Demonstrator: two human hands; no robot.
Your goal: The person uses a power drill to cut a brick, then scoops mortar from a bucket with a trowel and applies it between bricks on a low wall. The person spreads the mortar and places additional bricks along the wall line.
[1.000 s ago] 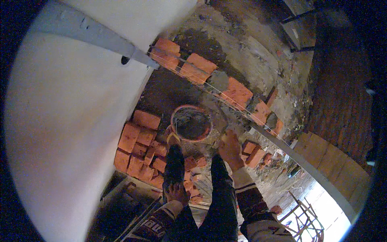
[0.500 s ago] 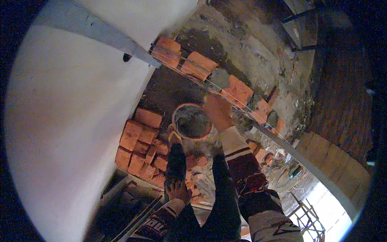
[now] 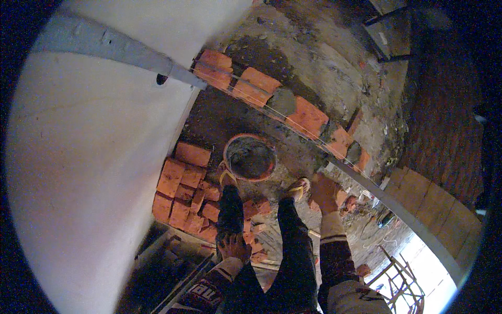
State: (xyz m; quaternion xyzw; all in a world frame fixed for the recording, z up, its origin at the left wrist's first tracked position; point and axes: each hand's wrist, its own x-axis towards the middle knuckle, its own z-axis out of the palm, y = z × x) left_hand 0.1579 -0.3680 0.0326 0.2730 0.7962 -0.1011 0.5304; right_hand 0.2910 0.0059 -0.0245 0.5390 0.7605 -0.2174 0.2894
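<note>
The person looks straight down at their own legs and feet on a dirty floor.

The left hand (image 3: 234, 246) rests on the left knee. Its fingers lie spread over the dark trouser leg, and it holds nothing.

The right hand (image 3: 324, 192) hangs out to the right, past the right foot in a yellow sandal (image 3: 298, 188). It is close to small bits of brick on the floor. Its back faces the camera, so it is too hard to tell if the fingers are curled or if they hold something.

A round pan (image 3: 250, 157) sits on the floor just in front of the feet. It has an orange rim and grey wet mortar inside. It is between the brick row and the brick pile.

The brick row (image 3: 272, 97) runs across the top of the view, from the white wall down to the right. Grey mortar sits in the gaps. A thin string (image 3: 285, 116) is pulled tight along the row.

The brick pile (image 3: 187, 191) lies to the left of the left leg, up against the big white wall (image 3: 89, 172). A grey strip crosses the wall near its top.

A long metal bar (image 3: 397, 209) runs down to the right past the right hand. Flat tan blocks (image 3: 423, 196) line up beside it. No labels or signs can be seen.
</note>
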